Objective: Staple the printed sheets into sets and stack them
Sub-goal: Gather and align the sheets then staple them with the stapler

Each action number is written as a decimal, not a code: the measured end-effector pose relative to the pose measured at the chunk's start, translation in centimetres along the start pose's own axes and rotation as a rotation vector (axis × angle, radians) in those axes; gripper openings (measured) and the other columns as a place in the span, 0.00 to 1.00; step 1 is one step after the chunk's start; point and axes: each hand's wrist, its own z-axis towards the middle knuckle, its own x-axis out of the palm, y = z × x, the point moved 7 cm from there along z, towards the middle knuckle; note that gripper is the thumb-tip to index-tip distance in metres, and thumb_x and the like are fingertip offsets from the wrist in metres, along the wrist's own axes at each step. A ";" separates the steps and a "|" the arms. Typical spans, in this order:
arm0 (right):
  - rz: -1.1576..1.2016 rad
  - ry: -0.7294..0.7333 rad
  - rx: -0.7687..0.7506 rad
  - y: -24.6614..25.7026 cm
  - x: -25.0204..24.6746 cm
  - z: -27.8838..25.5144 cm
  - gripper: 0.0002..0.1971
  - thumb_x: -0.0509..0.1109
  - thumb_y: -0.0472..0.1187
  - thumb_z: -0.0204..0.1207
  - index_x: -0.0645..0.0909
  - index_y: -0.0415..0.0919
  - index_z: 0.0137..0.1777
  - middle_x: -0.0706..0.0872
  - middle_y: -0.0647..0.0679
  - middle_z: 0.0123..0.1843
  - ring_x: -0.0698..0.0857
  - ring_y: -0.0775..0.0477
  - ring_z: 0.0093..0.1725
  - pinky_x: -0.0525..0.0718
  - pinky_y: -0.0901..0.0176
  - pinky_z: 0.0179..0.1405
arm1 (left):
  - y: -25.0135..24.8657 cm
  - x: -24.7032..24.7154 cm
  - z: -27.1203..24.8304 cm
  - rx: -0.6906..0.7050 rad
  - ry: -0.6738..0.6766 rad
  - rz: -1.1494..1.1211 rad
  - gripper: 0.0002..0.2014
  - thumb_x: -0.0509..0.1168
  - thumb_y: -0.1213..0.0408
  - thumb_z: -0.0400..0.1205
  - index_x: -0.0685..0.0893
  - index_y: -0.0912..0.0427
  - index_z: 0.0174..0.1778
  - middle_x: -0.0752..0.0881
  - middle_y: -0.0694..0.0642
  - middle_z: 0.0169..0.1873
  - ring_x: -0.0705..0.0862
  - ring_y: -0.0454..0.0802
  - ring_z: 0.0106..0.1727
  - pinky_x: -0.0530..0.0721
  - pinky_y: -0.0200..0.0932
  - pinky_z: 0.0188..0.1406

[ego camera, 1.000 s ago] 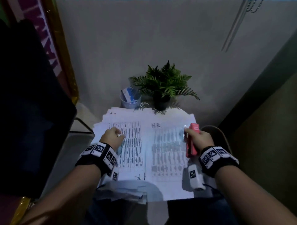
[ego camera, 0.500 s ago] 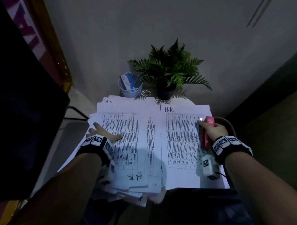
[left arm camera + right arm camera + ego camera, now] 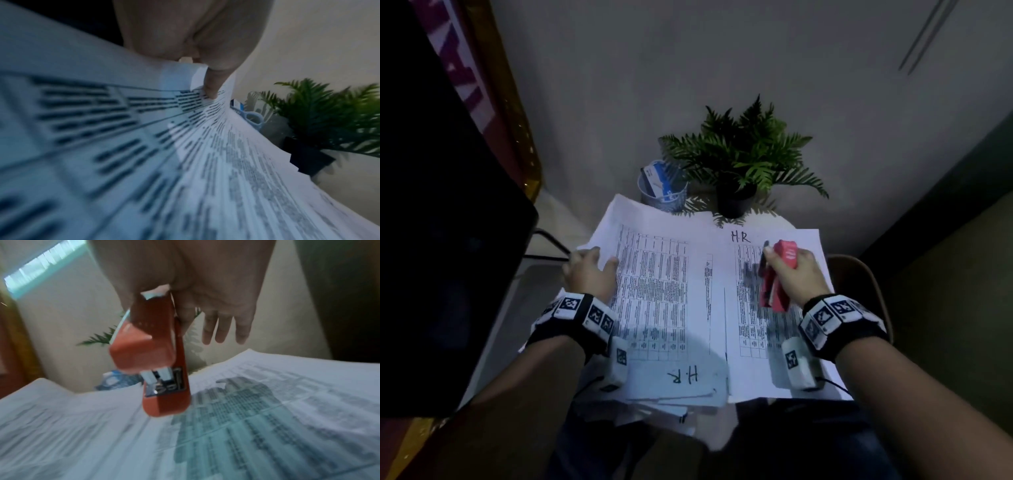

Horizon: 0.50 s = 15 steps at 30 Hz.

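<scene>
The step in hand looks like gathering a set, with no staple yet driven. The left hand [image 3: 589, 274] pinches the left edge of the printed sheets [image 3: 654, 291], thumb on top and fingers under the margin; the left wrist view shows that edge curling up under the thumb. These sheets lie in a loose, fanned pile on the small table [image 3: 779, 216], beside a second pile [image 3: 774, 329] headed "H.R" on the right. The right hand [image 3: 796, 277] holds a red stapler [image 3: 779, 274] just above that right pile — thumb and forefinger round its body, the other fingers hanging loose, its mouth a little open and nothing between.

Next, I judge, the lifted sheets need squaring at one corner, and the stapler must be brought across to that corner — the pile is untidy, so stray pages could be caught.
</scene>
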 end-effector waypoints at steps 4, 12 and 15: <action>0.255 0.230 -0.024 2.9 3.9 -2.9 0.31 0.69 0.72 0.64 0.78 0.48 0.56 0.84 0.40 0.61 0.85 0.43 0.56 0.81 0.48 0.62 | -1.5 -2.2 -2.8 0.159 -0.029 -0.283 0.18 0.67 0.61 0.81 0.80 0.69 0.62 0.71 0.63 0.67 0.65 0.60 0.72 0.65 0.53 0.74; 0.659 0.243 -0.164 8.4 2.5 -6.9 0.20 0.71 0.57 0.72 0.85 0.41 0.52 0.88 0.47 0.45 0.86 0.50 0.44 0.81 0.58 0.49 | -4.2 -7.1 -7.7 0.355 -0.002 -0.593 0.14 0.69 0.65 0.79 0.82 0.59 0.60 0.68 0.38 0.56 0.64 0.41 0.68 0.60 0.27 0.68; 0.792 0.229 -0.168 10.0 -0.1 -7.8 0.15 0.70 0.56 0.68 0.83 0.43 0.42 0.86 0.48 0.33 0.85 0.49 0.29 0.83 0.58 0.30 | -5.7 -9.8 -8.6 0.421 -0.065 -0.577 0.13 0.72 0.64 0.76 0.82 0.54 0.56 0.66 0.48 0.64 0.62 0.43 0.70 0.58 0.17 0.64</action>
